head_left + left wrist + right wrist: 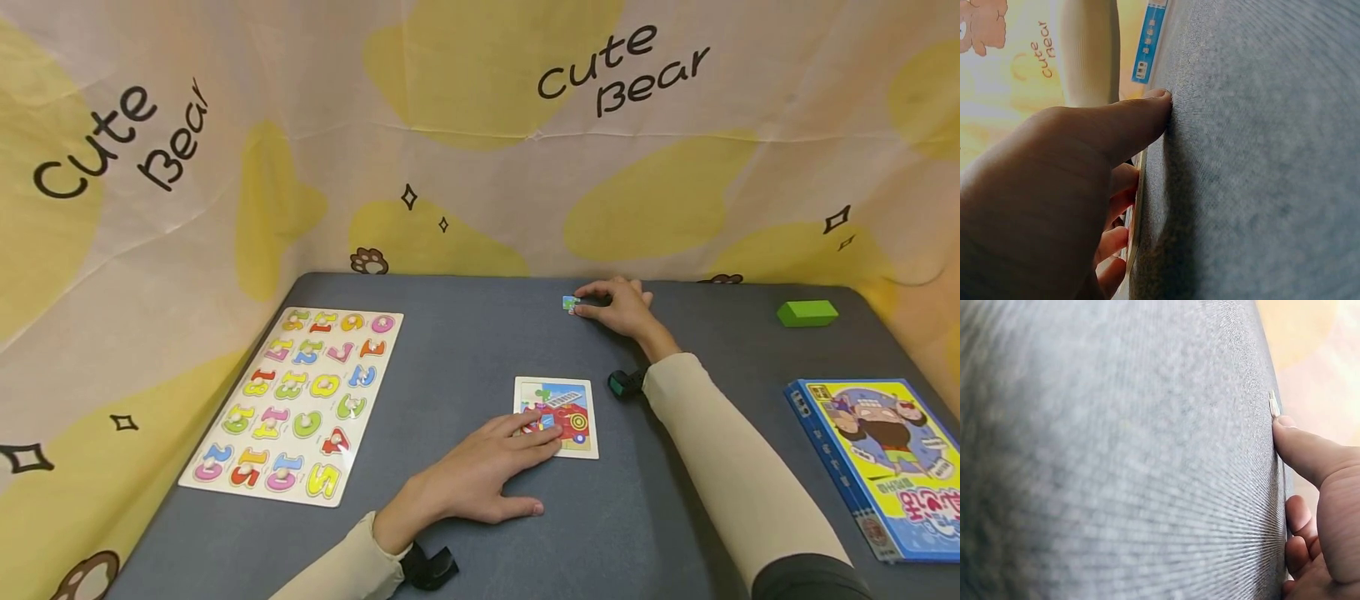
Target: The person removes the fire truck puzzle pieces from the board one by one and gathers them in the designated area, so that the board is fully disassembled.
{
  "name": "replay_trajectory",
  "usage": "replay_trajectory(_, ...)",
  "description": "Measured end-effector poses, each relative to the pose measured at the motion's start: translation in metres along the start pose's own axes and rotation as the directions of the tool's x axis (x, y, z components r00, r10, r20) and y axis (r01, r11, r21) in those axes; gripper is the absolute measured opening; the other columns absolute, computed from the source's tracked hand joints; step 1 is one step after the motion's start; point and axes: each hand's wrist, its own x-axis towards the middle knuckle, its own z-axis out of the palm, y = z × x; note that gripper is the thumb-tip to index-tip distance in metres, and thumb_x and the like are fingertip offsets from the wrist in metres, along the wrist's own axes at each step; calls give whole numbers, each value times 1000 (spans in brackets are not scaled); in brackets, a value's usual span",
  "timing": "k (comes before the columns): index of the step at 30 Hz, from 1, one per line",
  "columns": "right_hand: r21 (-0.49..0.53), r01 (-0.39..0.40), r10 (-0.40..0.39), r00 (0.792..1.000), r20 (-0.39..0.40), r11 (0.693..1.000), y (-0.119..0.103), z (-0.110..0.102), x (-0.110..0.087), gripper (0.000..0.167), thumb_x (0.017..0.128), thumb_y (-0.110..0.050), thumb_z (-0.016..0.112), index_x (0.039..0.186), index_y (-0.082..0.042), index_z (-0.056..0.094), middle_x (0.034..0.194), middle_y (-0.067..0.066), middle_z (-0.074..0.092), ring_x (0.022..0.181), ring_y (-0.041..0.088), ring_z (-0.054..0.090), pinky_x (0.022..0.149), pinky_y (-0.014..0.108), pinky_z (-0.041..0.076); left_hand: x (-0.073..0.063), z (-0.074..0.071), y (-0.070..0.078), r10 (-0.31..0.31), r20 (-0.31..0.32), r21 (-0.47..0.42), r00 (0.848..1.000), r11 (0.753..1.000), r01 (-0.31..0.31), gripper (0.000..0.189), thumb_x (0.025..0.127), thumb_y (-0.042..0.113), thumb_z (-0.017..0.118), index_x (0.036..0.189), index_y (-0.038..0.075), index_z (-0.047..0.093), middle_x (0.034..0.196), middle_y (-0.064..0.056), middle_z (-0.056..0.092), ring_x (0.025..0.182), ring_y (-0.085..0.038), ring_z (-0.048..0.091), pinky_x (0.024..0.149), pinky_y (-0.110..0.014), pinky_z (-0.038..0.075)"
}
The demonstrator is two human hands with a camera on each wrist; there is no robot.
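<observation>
A small jigsaw puzzle (577, 400) with a white border and a red fire truck picture lies in the middle of the table. My left hand (487, 467) rests over its lower left part, fingers stretched across the picture and the thumb on the table. Near the table's back edge, my right hand (618, 308) pinches a small puzzle piece (568, 303) between thumb and index finger. The right wrist view shows the thin edge of that piece (1274, 404) at the thumb tip, close to the table surface; its far side is hidden there.
A white number puzzle board (341, 450) with several colourful knobbed digits lies on the left. On the right are a blue and yellow box (888, 467) with a cartoon figure and a green block (807, 313) behind it. A printed curtain (465, 100) hangs behind the table.
</observation>
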Motion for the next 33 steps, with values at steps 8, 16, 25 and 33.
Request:
replay_trajectory(8, -3, -26, 26, 1000, 11, 1000, 3, 1, -1, 38, 94, -33, 74, 127, -14, 72, 128, 19, 59, 113, 37, 36, 92, 55, 14, 0, 3, 2, 6, 5, -20, 1000, 1000, -5, 75, 94, 54, 66, 156, 19, 43, 165, 7, 36, 157, -23, 26, 122, -44, 32)
replay_trajectory(16, 14, -31, 31, 1000, -3, 999, 5, 4, -4, 38, 94, -32, 74, 126, -13, 72, 129, 20, 60, 116, 39, 37, 94, 56, 14, -1, 7, 4, 10, 5, -22, 1000, 1000, -10, 75, 94, 54, 65, 156, 19, 43, 165, 7, 37, 157, -23, 26, 123, -44, 31)
replay_trajectory(25, 183, 57, -42, 995, -88, 981, 11, 4, -9, 26, 97, -23, 71, 119, -9, 75, 123, 18, 69, 110, 31, 47, 110, 65, 6, 0, 5, 2, -1, 10, -25, 1000, 1000, 2, 76, 93, 54, 66, 156, 19, 43, 165, 7, 37, 156, -23, 26, 122, -45, 32)
replay_trajectory(33, 189, 106, -86, 990, -112, 976, 3, 1, -26, 32, 106, -24, 56, 103, 1, 76, 111, 19, 68, 97, 21, 57, 86, 36, 43, 2, 1, -3, -10, 16, -39, 1000, 999, 11, 76, 94, 53, 66, 157, 19, 42, 166, 7, 36, 157, -23, 25, 122, -46, 31)
